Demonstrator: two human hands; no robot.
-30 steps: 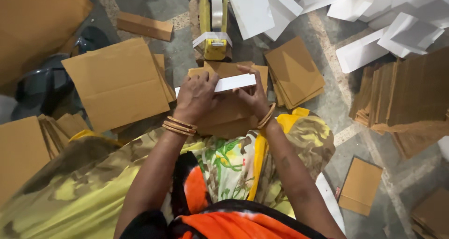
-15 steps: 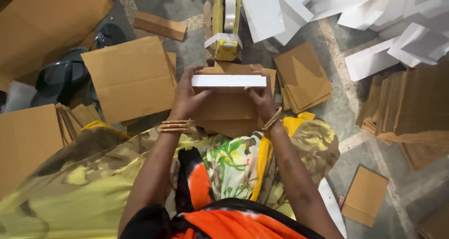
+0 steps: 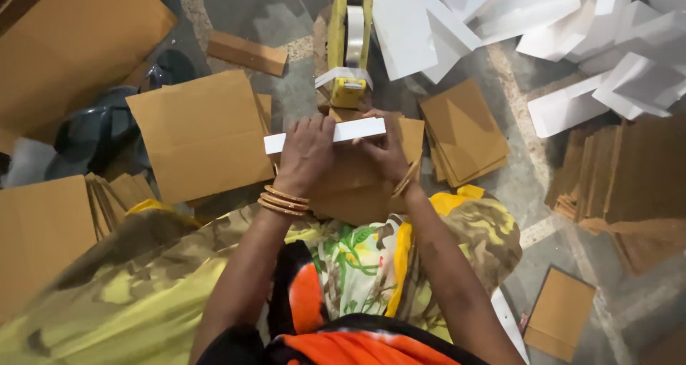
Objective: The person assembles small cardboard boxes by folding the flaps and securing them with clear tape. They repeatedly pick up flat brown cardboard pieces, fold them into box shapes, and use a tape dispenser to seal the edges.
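Holding the long white box (image 3: pixel 325 135) w/ both hands, we've got it over the brown cardboard stack (image 3: pixel 357 183) in front of our lap. Half a sec ago it sat level and square; now it's tilted, left end lower, right end up near the yellow tape dispenser (image 3: pixel 349 47). Our left hand (image 3: pixel 306 154) has slid on top, fingers curled over the box and gripping it; our right hand (image 3: pixel 386 150) pinches the right end from below, fingers closed on it. Looks to us like the box is being turned over mid-work, not set down yet. Loose brown cardboard sheet (image 3: pixel 204 132) lies just left, white folded boxes (image 3: pixel 572 43) piled well apart at upper right, more brown stacks (image 3: pixel 464 129) beside.
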